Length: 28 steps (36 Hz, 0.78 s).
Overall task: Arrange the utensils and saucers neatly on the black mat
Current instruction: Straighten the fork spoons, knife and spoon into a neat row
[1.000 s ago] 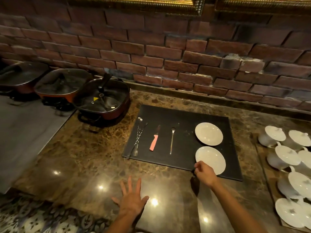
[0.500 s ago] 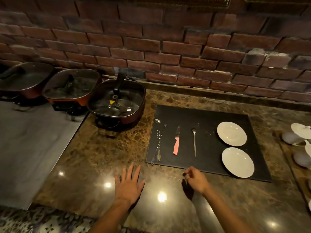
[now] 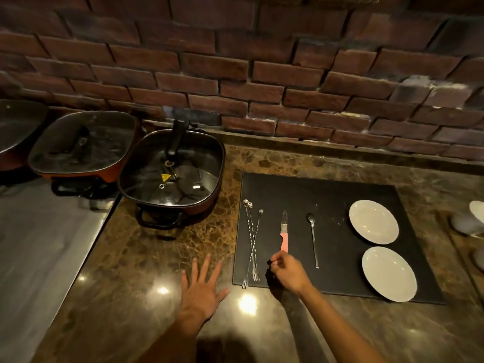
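twisted forks (image 3: 252, 242): crossed on black mat (image 3: 327, 195), long axes front-back; tines sited just left of right hand (image 3: 286, 271) (nearer; fingers pinched, nothing seen held).

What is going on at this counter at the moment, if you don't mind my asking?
A person is laying out utensils on a black mat. The right hand hovers by the knife's pink handle, fingers pinched; whether it holds anything is unclear. The left hand rests flat on the counter. On the mat lie crossed forks, one poking over the near edge, a spoon and two saucers at the right.
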Motion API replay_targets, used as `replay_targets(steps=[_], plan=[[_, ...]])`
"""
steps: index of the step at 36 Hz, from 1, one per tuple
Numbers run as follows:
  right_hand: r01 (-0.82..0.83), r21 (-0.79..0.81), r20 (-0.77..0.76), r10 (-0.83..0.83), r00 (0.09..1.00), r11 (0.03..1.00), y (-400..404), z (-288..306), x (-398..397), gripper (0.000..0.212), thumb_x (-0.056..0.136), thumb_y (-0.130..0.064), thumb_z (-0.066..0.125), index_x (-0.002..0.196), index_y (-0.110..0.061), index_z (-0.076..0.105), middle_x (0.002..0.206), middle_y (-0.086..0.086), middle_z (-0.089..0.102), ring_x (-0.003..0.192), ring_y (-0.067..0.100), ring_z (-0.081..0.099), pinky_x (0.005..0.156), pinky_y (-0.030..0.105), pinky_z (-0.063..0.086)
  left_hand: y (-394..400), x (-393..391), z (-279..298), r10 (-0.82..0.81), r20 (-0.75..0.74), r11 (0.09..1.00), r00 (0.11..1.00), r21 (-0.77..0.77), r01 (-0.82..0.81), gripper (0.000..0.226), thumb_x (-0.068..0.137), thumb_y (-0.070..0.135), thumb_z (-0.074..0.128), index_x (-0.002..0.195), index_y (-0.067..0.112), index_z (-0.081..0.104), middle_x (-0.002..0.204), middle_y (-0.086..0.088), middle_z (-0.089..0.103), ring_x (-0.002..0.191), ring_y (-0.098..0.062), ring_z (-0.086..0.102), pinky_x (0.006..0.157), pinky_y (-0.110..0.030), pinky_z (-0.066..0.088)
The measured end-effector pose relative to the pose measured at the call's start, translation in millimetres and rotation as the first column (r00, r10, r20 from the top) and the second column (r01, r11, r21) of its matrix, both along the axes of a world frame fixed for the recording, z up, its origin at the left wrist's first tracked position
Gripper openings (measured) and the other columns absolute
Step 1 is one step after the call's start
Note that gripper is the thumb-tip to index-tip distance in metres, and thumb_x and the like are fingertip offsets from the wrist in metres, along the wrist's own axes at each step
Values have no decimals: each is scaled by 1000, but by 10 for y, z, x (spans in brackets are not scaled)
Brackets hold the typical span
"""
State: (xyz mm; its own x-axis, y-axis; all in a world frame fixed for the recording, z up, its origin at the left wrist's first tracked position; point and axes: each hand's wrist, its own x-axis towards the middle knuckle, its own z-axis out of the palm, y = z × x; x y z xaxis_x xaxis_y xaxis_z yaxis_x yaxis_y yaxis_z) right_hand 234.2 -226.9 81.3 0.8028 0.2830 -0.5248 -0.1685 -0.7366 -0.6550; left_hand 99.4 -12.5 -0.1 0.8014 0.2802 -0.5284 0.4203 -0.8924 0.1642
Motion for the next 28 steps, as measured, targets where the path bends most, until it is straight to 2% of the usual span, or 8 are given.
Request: replay_targets(steps=[6, 9, 11, 13, 15, 18, 23, 28], plan=[[-25, -49, 13, 26, 1000, 998, 277, -114, 268, 13, 89, -7, 53, 96, -14, 62, 94, 5, 70, 92, 21, 65, 88, 30, 51, 107, 361, -12, 6, 37, 1000, 999, 23, -7, 75, 85, 80, 1, 143, 46, -33, 159, 9, -38, 146, -27, -35, 120, -62, -14], [9, -75, 40, -6, 999, 997, 396, -178, 404, 6, 89, -11, 57, 89, -17, 58, 81, 0, 65, 82, 19, 62, 75, 23, 45, 103, 533, -42, 45, 32, 999, 998, 24, -46, 71, 92, 74, 4, 145, 45, -33, 159, 9, -37, 146, -29, -36, 118, -66, -16], [61, -80, 59, -56, 997, 995, 470, -222, 500, 3, 88, -15, 61, 88, -15, 58, 85, 2, 64, 82, 19, 61, 75, 22, 43, 113, 646, -87, 61, 24, 998, 998, 12, -62, 67, 95, 70, 5, 140, 47, -39, 159, 10, -39, 146, -30, -38, 116, -69, -17], [90, -100, 83, -82, 993, 991, 554, -255, 591, 10, 89, -20, 64, 84, -12, 60, 84, 5, 65, 82, 22, 63, 76, 26, 48, 134, 751, -136, 67, 22, 998, 998, -1, -67, 64, 95, 69, 4, 135, 49, -42, 158, 11, -40, 142, -29, -40, 114, -72, -15], [87, -138, 75, -77, 994, 987, 641, -269, 661, 24, 90, -28, 64, 80, -6, 62, 79, 10, 67, 79, 26, 64, 75, 34, 52, 143, 818, -170, 80, 39, 997, 996, -19, -80, 62, 92, 69, -1, 139, 51, -37, 159, 12, -36, 142, -29, -39, 114, -74, -13], [52, -208, 50, -43, 998, 977, 752, -287, 712, 37, 91, -37, 62, 81, -2, 66, 84, 15, 71, 79, 28, 65, 70, 33, 49, 150, 880, -201, 97, 56, 995, 994, -29, -95, 59, 84, 71, -11, 136, 58, -38, 157, 15, -35, 142, -28, -38, 111, -76, -13], [25, -303, 80, -1, 997, 953, 889, -302, 661, 30, 89, -30, 60, 103, -4, 60, 102, 19, 70, 98, 38, 66, 81, 39, 53, 148, 925, -278, 101, 46, 993, 994, -62, -98, 58, 80, 73, -17, 132, 61, -43, 143, 21, -56, 129, -26, -57, 105, -77, -21], [-4, -326, 99, 38, 994, 945, 963, -298, 626, 21, 89, -24, 58, 96, -5, 63, 97, 17, 70, 89, 35, 68, 77, 42, 57, 146, 909, -268, 83, 45, 996, 996, -34, -81, 58, 83, 71, -17, 134, 58, -43, 145, 17, -54, 134, -29, -52, 103, -73, -29]])
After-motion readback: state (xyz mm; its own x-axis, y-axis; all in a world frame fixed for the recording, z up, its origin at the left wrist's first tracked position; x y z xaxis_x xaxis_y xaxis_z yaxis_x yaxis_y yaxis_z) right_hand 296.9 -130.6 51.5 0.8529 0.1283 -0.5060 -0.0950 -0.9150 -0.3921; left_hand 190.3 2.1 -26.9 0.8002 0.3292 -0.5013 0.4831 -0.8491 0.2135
